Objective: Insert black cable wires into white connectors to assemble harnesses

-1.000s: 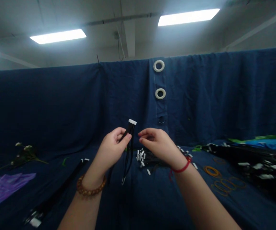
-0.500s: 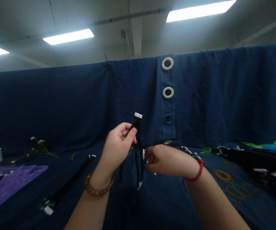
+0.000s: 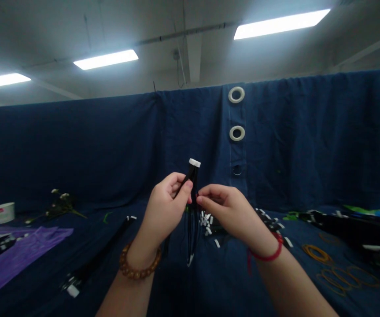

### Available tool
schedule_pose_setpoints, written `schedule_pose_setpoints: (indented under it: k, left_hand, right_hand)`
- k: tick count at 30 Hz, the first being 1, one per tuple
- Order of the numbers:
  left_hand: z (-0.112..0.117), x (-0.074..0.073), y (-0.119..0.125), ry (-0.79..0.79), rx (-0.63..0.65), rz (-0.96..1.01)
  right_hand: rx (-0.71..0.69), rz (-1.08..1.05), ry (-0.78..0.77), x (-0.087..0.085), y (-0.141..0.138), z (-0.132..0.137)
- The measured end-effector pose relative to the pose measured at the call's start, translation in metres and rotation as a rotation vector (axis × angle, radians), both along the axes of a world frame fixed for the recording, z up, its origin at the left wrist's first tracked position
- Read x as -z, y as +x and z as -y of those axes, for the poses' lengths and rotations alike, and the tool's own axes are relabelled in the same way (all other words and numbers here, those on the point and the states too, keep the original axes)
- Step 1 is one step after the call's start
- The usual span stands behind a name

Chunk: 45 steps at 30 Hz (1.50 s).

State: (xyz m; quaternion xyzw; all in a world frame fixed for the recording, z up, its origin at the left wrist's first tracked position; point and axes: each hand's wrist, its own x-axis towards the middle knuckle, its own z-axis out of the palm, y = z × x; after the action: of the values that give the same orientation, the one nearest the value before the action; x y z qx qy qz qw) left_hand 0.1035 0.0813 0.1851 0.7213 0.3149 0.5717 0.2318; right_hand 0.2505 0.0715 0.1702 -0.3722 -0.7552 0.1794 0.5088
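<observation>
My left hand (image 3: 165, 204) is shut on a black wire bundle (image 3: 192, 207), gripping it just below a white connector (image 3: 194, 163) at the top. The wires hang down past my fingers to a small white end (image 3: 190, 260). My right hand (image 3: 221, 204) is raised beside the bundle, with its thumb and forefinger pinched together at the wires. Whether a wire lies between those fingertips is hidden. Below my right hand lies a heap of small white-ended black wire pieces (image 3: 206, 222).
A long black wire bundle (image 3: 94, 259) lies on the navy cloth table (image 3: 183, 290) at lower left. Further left are a purple plastic sheet (image 3: 21, 246), a white cup (image 3: 3, 212) and a flower sprig (image 3: 60, 205). Orange rubber bands (image 3: 338, 277) and black wire harnesses (image 3: 351, 233) lie right.
My right hand has risen from low beside the heap to the wires. The bundle now hangs more upright in my left hand. The view has shifted slightly.
</observation>
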Motion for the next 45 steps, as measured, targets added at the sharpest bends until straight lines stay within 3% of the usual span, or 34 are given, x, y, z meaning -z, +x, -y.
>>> schedule_pose_setpoints:
  k: [10, 16, 22, 29, 38, 45]
  left_hand:
    - [0.003, -0.002, -0.008, -0.127, 0.169, 0.138]
    - [0.006, -0.007, -0.004, -0.056, 0.132, 0.368]
    - [0.010, -0.010, -0.008, -0.035, 0.123, 0.423]
    - [0.010, -0.009, -0.006, -0.043, 0.113, 0.426]
    - [0.006, -0.007, -0.011, 0.008, 0.026, 0.340]
    - [0.004, -0.002, -0.003, -0.047, 0.067, -0.007]
  right_hand:
    - [0.064, -0.125, -0.014, 0.000, 0.007, -0.004]
    - [-0.130, -0.149, -0.168, 0.009, -0.010, -0.003]
    - [-0.328, -0.043, -0.282, 0.010, -0.010, -0.003]
    - [-0.324, 0.022, -0.266, 0.018, -0.017, -0.008]
    - [-0.190, 0.012, -0.193, 0.011, 0.001, -0.010]
    - [-0.211, -0.118, -0.159, 0.007, -0.004, -0.005]
